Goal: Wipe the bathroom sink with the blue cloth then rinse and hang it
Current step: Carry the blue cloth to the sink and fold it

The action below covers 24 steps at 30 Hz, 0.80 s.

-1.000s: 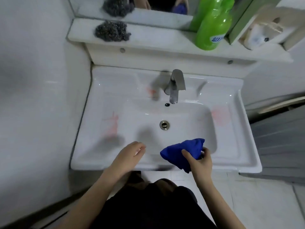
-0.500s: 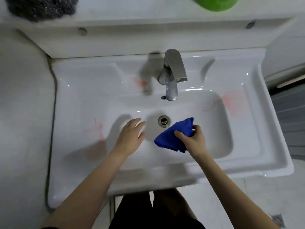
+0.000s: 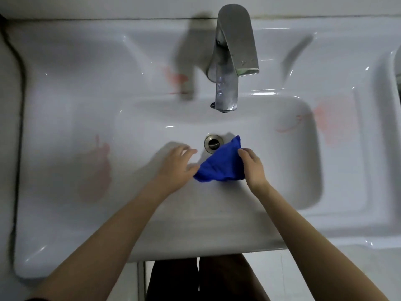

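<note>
Nearest, the person's dark trousers (image 3: 206, 281) stand over pale floor tiles (image 3: 303, 276), close against the near rim of the white bathroom sink (image 3: 65, 246). Both bare forearms reach over that rim into the basin.

The basin holds the blue cloth (image 3: 221, 165), bunched into a rough triangle on the basin floor, with its far tip just beside the round metal drain (image 3: 213, 143). The right grip (image 3: 252, 168) is at the cloth's right edge, fingers curled over the fabric and pinching it. The left grip (image 3: 178, 164) lies spread and relaxed on the basin floor just left of the cloth. Its thumb touches the cloth's near left corner, but whether it nips the fabric cannot be told.

Beyond the drain, a small overflow hole (image 3: 213, 104) sits in the far basin wall. Above it the chrome faucet (image 3: 233, 61) leans its spout out over the basin.

Pinkish-red smears mark the sink's flat top: a left smear (image 3: 97, 170) beside the basin, a right smear (image 3: 325, 120) at the basin's right edge, and a far smear (image 3: 175, 79) left of the faucet. A dark seam (image 3: 20, 127) runs along the sink's left side.
</note>
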Available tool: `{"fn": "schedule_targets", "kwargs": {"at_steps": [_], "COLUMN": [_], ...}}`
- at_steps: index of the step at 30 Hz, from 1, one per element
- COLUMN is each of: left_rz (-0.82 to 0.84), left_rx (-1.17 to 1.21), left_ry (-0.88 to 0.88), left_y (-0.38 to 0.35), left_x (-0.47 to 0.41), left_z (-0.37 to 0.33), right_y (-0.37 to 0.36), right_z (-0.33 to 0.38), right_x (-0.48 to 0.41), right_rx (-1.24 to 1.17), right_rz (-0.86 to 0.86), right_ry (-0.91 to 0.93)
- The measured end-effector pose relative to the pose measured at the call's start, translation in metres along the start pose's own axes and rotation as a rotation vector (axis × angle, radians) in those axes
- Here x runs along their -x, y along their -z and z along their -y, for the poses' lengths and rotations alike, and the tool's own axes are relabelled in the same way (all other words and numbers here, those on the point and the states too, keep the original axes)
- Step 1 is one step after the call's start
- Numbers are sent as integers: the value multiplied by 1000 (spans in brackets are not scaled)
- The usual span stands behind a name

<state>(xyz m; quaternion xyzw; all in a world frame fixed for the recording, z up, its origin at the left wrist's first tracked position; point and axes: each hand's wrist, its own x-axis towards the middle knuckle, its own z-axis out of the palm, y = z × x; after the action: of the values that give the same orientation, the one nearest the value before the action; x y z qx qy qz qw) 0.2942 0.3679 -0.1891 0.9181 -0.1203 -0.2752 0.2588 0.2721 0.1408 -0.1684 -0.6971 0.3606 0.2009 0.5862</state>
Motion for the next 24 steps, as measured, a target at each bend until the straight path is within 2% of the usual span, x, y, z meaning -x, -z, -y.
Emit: {"fn": "schedule_targets", "kwargs": {"at_steps": [1,2,5,8,12,15,19,22,24], "left_rz": [1,15,52,-64,-121,-142,-309,-315,-307], "left_rx": [163,221,170,212,523,711,750,698,700], "left_ry": [-30,-96,-194,-136,71,171,325,449,460], "left_y": [-4,-10,-29,-37,-25,-14,-16,-22,-22], "left_x": [0,0,-5,-14,-18,-17,-20,-25,-26], "left_z": [-12,-25,-41,-40,-35,-31,-16,-7,-9], "right_y": [3,5,10,15,17,19,14,8,5], "right_z": [-1,-2,-5,-10,-15,-14,-15,-17,-12], "right_x": [-1,-2,-2,-1,-1,-2,-5,-7,-9], "right_rx": [-55,-110,-205,-282,-360,-229,-10,147,144], "right_rz": [2,13,72,127,160,94,-18,-72,-79], "right_ry": [-23,-44,-60,-49,-18,57,200,177,138]}}
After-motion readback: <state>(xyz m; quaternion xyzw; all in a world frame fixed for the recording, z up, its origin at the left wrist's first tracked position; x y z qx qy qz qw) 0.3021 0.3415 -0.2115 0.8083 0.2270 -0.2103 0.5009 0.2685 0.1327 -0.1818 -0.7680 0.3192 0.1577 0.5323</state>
